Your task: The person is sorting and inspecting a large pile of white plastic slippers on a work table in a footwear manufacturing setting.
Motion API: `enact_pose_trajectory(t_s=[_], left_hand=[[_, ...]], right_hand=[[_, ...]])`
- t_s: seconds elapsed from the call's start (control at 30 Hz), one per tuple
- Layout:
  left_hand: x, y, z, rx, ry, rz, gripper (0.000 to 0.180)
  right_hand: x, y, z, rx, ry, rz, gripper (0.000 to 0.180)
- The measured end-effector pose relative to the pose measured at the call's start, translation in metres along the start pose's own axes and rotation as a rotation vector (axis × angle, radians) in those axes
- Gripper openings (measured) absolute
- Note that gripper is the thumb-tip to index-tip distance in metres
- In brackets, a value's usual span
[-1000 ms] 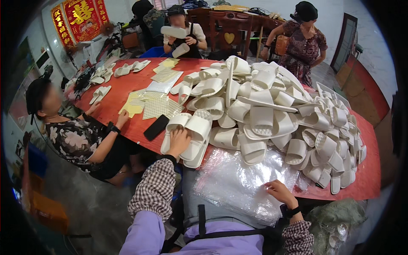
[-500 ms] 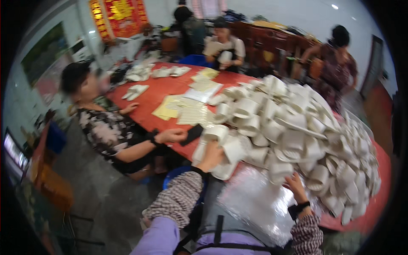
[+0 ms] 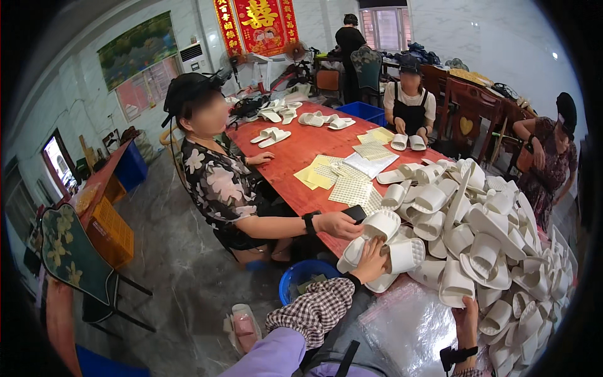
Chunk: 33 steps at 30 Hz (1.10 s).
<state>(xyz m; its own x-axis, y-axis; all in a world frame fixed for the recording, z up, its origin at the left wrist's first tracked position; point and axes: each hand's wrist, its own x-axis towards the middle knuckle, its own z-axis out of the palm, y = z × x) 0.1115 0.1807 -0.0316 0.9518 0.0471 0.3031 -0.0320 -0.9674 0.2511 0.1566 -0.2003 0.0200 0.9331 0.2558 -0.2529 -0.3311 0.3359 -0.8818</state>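
Note:
My left hand (image 3: 370, 262) is closed on white slippers (image 3: 381, 225) at the near edge of the pile, its fingers between two straps. Part of its grip is hidden by the slippers. Farther right, my right hand (image 3: 466, 317) grips the near end of another white slipper (image 3: 457, 283), which leans against the heap. Under and between my arms lies clear plastic wrapping (image 3: 408, 323). Just left of my left hand, a co-worker's hand (image 3: 339, 224) holds a small flat black object (image 3: 355, 213) close to the same slippers.
A large heap of white slippers (image 3: 496, 245) covers the right of the red table (image 3: 282, 147). Yellowish sticker sheets (image 3: 348, 190) lie mid-table, with slipper pairs (image 3: 271, 136) beyond. A blue bucket (image 3: 300, 276) stands on the floor. Co-workers are at the left, far side and right.
The view has swung left and steadied, so the table and pile appear farther right. My left hand stays at the same slippers; my right hand is still at the pile's near edge.

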Motion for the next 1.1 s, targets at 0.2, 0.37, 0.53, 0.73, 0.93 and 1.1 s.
enact_pose_trajectory(t_s=[0.2, 0.37, 0.53, 0.73, 0.93, 1.1], left_hand=[[-0.013, 0.012, -0.009, -0.041, 0.074, -0.027, 0.042], [-0.029, 0.023, -0.010, -0.057, 0.146, -0.004, 0.061], [-0.049, 0.043, -0.026, -0.175, 0.210, 0.065, 0.066], [-0.090, 0.084, -0.043, -0.412, 0.045, 0.088, 0.047], [-0.113, 0.129, -0.036, -0.724, -0.307, 0.026, 0.047], [-0.124, 0.153, -0.032, -0.812, -0.334, -0.023, 0.052]], right_hand=[[-0.033, -0.038, 0.014, 0.224, -0.033, 0.013, 0.034], [-0.072, -0.058, 0.019, 0.312, -0.015, 0.002, 0.032], [-0.093, -0.045, 0.008, 0.376, 0.023, -0.039, 0.035], [-0.145, -0.023, 0.005, 0.259, 0.237, 0.048, 0.031], [-0.199, 0.012, 0.020, 0.153, 0.205, 0.093, 0.042], [-0.199, 0.013, -0.008, -0.188, -0.121, 0.393, 0.037]])
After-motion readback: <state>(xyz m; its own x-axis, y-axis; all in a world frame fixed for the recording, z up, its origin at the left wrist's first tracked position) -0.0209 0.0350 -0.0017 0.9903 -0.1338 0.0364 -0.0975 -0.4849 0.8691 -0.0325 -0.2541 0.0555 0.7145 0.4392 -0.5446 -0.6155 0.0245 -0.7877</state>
